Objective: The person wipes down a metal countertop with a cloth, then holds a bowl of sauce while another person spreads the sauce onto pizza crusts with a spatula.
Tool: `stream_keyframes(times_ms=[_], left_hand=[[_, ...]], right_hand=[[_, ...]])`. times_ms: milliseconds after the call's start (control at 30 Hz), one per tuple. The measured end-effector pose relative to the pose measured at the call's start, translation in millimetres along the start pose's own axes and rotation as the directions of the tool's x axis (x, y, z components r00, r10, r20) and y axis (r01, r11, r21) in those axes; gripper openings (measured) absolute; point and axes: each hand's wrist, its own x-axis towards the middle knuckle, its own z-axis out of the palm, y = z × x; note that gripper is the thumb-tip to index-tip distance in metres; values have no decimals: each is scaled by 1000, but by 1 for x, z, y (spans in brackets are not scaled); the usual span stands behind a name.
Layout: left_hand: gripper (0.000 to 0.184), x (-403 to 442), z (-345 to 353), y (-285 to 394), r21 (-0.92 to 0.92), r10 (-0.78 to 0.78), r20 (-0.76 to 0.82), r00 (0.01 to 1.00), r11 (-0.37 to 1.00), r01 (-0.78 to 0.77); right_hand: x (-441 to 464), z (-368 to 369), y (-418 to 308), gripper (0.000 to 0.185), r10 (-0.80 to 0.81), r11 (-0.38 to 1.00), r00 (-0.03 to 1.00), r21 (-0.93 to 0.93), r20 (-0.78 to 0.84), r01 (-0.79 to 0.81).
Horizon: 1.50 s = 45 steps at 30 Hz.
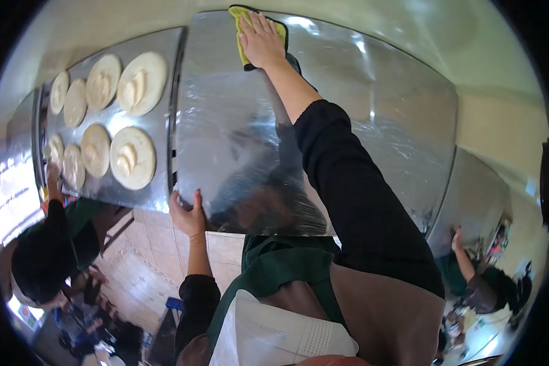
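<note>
While the right hand (263, 44) lies flat on the yellow cloth (241, 36), fingers extended and nearly together, the cloth rests at the far edge of the metal tabletop (402, 104), toward its far left corner. The left hand (188, 215) is at the near left corner, thumb and fingers apart; whether they clamp the edge cannot be told. Just beside the left edge, a second tabletop (165, 43) carries round dough pieces (152, 68) in two rows, several topped with pale lumps (136, 89). A co-worker's hand (53, 173) is near its near left corner.
</note>
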Motion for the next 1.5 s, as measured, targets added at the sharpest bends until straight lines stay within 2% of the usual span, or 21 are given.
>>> stream_keyframes(times_ms=[200,233,367,567,633,700,733,800,900,933,967,1000,1033,1067,1100,1133,1200,1233,1300,1367,1500], left_hand=[[57,-5,10,-17,1,16,21,1000,1000,-16],[55,-6,10,-15,14,-50,59,997,999,50],[53,-7,14,-18,25,-2,20,1000,1000,2],[54,-9,19,-17,-8,-75,60,995,997,76],[55,-8,23,-23,5,-79,47,996,997,79],[56,-7,23,-24,16,-104,43,994,995,103],[57,-7,23,-24,17,-90,29,996,996,89],[58,-7,24,-25,55,-117,45,992,992,114],[60,-7,27,-34,119,-67,-11,998,991,68],[61,-7,28,-32,-29,-164,37,986,986,165],[58,-9,39,-53,-220,-247,46,968,943,251],[55,-11,33,-29,-222,-324,90,942,915,336],[50,-14,29,13,-218,-328,18,945,921,324],[66,-11,24,-2,-21,-315,126,941,947,320],[62,-10,18,7,131,-217,96,971,970,204],[59,-9,24,-16,78,-136,66,989,988,131],[56,-8,19,-6,47,-86,48,995,995,84],[56,-8,20,-5,39,-58,9,998,998,58],[54,-7,17,-4,65,-26,28,999,998,24],[54,-6,18,-11,76,20,-5,1000,997,-19],[56,-6,13,2,93,-88,40,995,992,84]], right_hand=[[-57,-64,130,49,-15,993,999,-120,38,20],[-67,-75,157,49,3,992,999,-130,35,2],[-108,-129,245,50,75,966,995,-253,61,-57],[-187,-201,413,53,343,845,938,-423,-42,-328],[-218,-227,464,52,559,704,828,-503,-45,-502],[-252,-245,512,55,584,515,787,-659,-198,-548],[-257,-250,518,55,589,514,784,-660,-193,-548],[-268,-264,528,60,801,328,460,-362,-384,-873],[-268,-262,524,60,838,181,337,-364,-428,-914],[-271,-260,520,60,846,198,347,-366,-405,-909],[-279,-257,516,62,788,262,437,-406,-434,-875],[-284,-247,502,63,724,332,528,-446,-444,-831],[-282,-242,473,63,736,373,551,-445,-392,-814],[-273,-247,440,64,745,435,595,-458,-300,-775],[-268,-245,416,65,745,489,632,-468,-215,-736],[-268,-232,403,65,740,514,646,-460,-188,-723],[-270,-215,381,64,551,732,831,-433,-78,-527],[-269,-208,363,64,545,739,835,-431,-71,-519],[-259,-188,318,58,359,847,933,-417,-4,-328],[-238,-175,257,53,263,851,951,-504,163,-149],[-203,-132,123,48,29,988,993,-151,113,-12]])
